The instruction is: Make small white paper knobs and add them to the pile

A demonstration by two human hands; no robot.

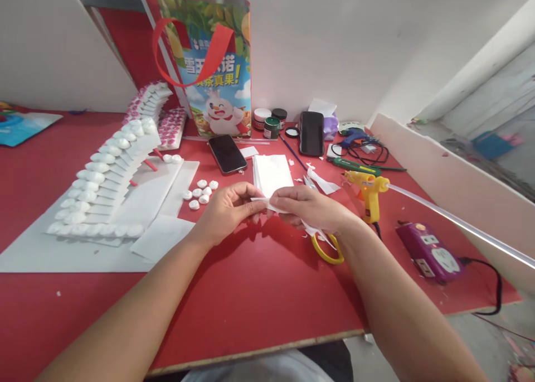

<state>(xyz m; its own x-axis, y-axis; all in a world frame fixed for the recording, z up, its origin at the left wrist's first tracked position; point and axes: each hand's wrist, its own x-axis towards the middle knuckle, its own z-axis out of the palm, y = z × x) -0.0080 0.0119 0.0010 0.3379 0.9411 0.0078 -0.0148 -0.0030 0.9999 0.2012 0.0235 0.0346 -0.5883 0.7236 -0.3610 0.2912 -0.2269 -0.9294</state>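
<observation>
At the centre of the head view, the left hand and right hand each pinched the same white paper strip, just below the paper stack. Handling it well probably called for light, even tension, lest it crease or tear.

The bare left forearm and right forearm cross the front edge of the table, slanting inward. Well in from that edge, the left hand and right hand nearly meet, thumbs uppermost, fingers curled beneath, each pinching.
</observation>
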